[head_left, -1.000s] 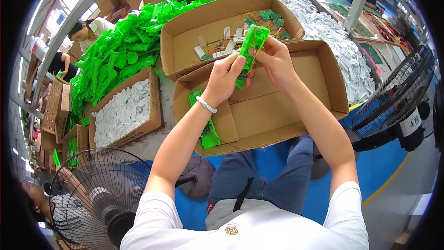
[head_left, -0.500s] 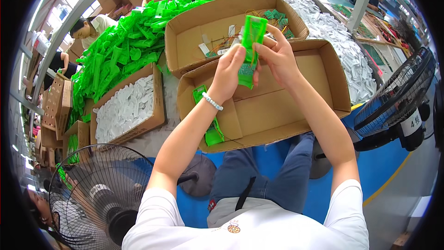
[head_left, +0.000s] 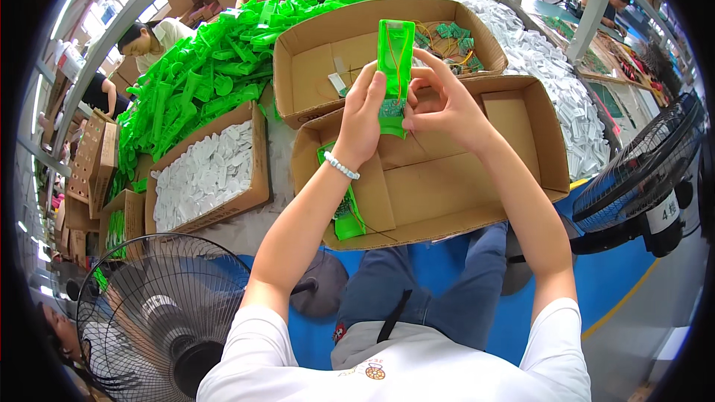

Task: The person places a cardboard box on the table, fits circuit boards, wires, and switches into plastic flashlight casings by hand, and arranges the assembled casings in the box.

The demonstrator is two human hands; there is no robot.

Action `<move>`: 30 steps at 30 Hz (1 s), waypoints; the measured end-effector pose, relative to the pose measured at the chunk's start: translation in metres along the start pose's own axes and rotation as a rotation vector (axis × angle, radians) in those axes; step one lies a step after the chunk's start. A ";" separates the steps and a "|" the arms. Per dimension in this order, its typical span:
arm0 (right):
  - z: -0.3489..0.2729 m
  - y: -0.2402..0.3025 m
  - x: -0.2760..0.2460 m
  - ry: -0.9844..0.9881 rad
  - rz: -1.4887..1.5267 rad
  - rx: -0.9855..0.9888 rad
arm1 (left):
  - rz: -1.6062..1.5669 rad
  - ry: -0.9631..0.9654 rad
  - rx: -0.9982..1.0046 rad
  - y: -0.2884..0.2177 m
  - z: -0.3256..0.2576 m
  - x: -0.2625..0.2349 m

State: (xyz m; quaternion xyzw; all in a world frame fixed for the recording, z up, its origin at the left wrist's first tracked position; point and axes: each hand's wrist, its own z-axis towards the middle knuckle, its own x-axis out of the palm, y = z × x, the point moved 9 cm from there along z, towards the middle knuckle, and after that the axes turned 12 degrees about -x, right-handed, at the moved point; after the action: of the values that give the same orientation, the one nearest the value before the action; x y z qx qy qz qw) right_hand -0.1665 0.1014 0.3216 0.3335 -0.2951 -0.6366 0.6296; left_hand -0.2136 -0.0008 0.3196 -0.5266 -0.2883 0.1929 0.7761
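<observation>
My left hand (head_left: 363, 119) is closed around the left side of a bright green plastic housing (head_left: 386, 67), held upright above the cardboard boxes. Inside its lower part sits a small green circuit board (head_left: 392, 109), with red and yellow wires running up the housing. At the lower right edge, beside the board, the thumb and forefinger of my right hand (head_left: 445, 108) are pinched together. A thin dark wire (head_left: 418, 141) trails below these fingertips, seemingly held in the pinch. Another green housing (head_left: 348, 222) with a board and wires lies in the near box, partly hidden by my left forearm.
The near cardboard box (head_left: 462, 171) stands before me; a farther box (head_left: 313, 52) holds boards, wires and white pieces. Green housings (head_left: 201, 67) are heaped left, above a box of white parts (head_left: 208, 179). More white parts (head_left: 551, 82) lie right. Fans (head_left: 640, 171) flank me; people work beyond.
The green housing has turned to show its open inside with the board and wires. My right hand has shifted down from its upper part to the lower right edge, by the board.
</observation>
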 end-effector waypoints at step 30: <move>-0.004 -0.001 -0.025 -0.178 0.410 -0.041 | 0.375 -0.142 -0.035 -0.002 -0.016 0.011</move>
State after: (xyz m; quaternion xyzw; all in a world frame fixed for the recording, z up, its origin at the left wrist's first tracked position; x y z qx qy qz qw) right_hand -0.1648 0.1264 0.3197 0.1963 -0.3980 -0.5281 0.7240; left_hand -0.1943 -0.0062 0.3202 -0.5697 -0.2424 0.3656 0.6950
